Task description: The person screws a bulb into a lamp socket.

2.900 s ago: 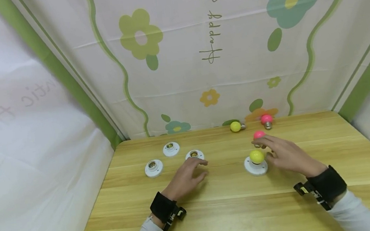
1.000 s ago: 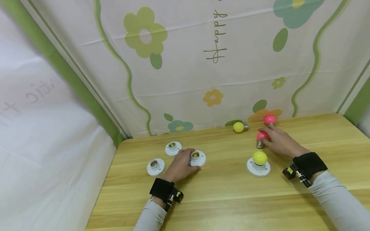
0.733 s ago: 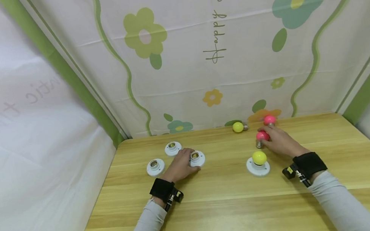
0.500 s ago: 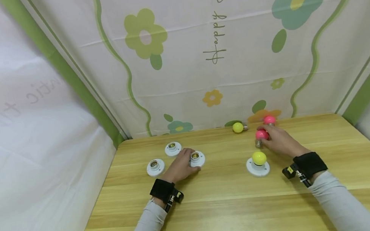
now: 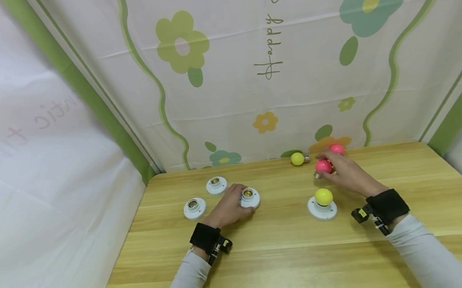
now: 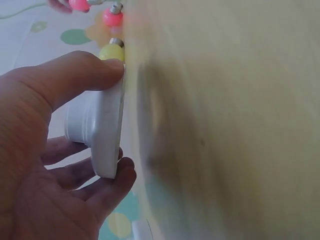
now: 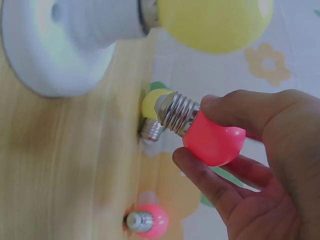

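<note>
Above the table (image 5: pixel 280 274), left hand (image 5: pixel 226 209) grips a white socket (image 6: pixel 107 130), right hand (image 5: pixel 349 175) pinches a pink bulb (image 7: pixel 212 141).

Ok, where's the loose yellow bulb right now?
In the head view, the loose yellow bulb lies right of centre at the far edge of the wooden table, just left of the pink bulb held by the right hand.

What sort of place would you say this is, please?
Probably a fabric-screened recording booth: pale fabric walls rise on three sides of a wooden table, and wrist-worn cameras are in view.
</note>
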